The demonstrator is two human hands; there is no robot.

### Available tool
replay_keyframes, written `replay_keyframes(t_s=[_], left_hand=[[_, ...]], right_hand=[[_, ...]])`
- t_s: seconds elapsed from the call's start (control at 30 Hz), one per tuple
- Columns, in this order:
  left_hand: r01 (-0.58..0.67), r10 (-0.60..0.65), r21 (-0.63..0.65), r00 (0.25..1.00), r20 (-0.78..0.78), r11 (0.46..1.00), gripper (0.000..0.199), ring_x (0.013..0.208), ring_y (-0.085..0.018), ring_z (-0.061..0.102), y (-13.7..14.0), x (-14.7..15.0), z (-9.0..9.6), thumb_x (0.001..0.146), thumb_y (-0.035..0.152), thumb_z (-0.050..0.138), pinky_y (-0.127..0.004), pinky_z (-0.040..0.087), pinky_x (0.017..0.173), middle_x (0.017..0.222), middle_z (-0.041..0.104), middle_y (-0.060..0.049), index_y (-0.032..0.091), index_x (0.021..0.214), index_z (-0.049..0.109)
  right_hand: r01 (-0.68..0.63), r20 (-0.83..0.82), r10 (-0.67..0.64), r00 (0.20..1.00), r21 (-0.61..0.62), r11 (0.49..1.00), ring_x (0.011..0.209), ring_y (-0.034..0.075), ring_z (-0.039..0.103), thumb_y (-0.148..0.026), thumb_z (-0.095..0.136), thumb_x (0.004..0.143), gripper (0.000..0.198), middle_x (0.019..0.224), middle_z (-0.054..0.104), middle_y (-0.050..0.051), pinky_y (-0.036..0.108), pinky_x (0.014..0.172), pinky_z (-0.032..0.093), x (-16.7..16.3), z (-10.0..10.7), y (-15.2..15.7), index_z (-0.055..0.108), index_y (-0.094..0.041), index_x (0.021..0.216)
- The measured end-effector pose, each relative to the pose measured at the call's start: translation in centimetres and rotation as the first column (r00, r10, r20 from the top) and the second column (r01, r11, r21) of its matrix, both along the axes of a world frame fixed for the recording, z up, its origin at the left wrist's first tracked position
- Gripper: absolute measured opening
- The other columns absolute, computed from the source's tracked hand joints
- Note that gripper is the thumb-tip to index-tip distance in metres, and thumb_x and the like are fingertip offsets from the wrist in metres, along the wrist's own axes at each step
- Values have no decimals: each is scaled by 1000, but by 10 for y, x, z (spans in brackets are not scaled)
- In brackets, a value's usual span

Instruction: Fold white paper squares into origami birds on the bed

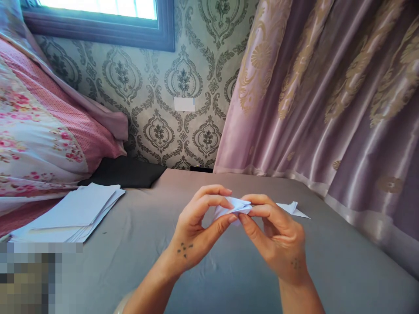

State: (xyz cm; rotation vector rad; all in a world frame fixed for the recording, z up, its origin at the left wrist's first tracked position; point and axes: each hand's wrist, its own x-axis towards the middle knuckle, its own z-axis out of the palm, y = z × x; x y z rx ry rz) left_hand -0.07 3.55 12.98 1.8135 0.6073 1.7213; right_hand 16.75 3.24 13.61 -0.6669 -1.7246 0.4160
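Between my two hands is a small piece of folded white paper (238, 204), held above the grey sheet. My left hand (199, 222) pinches its left side, thumb below and fingers on top. On the other side, my right hand (275, 231) grips the right end between thumb and fingertips. Creased layers show along the paper's upper edge, and the fingers cover part of it. Behind my right hand, another folded white paper (291, 208) with pointed ends lies on the sheet.
A stack of white paper sheets (78, 211) lies at the left, near a black flat item (127, 171). Floral fabric (39, 126) bunches beside it. A purple curtain (314, 100) hangs along the right. Patterned wallpaper (147, 83) and a window frame (166, 26) are behind the grey sheet (137, 244).
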Motion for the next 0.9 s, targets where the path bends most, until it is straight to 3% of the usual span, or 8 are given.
replay_keyframes(t_s=[0.17,0.3,0.53,0.73,0.9], left_hand=[[15,-15,5,999,45,1000,15,103,-20,61,-1,0,0,81,10,69,-36,46,97,111,64,-7,21,91,70],[64,-59,-60,995,81,996,10,102,-22,63,0,1,-1,80,12,70,-39,46,98,113,66,-8,20,85,72],[243,-211,-180,961,181,953,11,101,-19,63,2,3,-4,82,12,68,-33,50,90,109,67,-6,20,88,71],[287,-216,-242,935,283,927,3,85,-15,60,5,7,-4,80,16,71,-27,49,74,92,61,-4,18,79,70],[317,-226,-276,922,315,908,4,84,-14,58,7,8,-7,80,16,71,-25,47,73,90,60,-2,19,76,71]], right_hand=[[18,19,-19,1000,39,999,85,17,64,-9,62,83,17,95,65,2,32,75,54,-1,-1,-1,63,-25,88],[43,62,-46,997,47,998,85,16,64,-9,61,84,17,96,65,2,31,74,53,-1,2,-5,62,-25,89],[76,107,-85,991,87,993,91,15,62,-6,59,84,24,99,64,2,29,78,50,-2,6,-7,62,-25,98],[47,-23,-48,999,-30,998,91,16,62,-10,62,84,19,97,64,2,32,79,51,-7,3,-6,62,-26,94],[24,-81,-38,996,-158,987,86,16,63,-16,64,84,9,91,65,1,31,77,52,-6,7,-8,63,-25,86]])
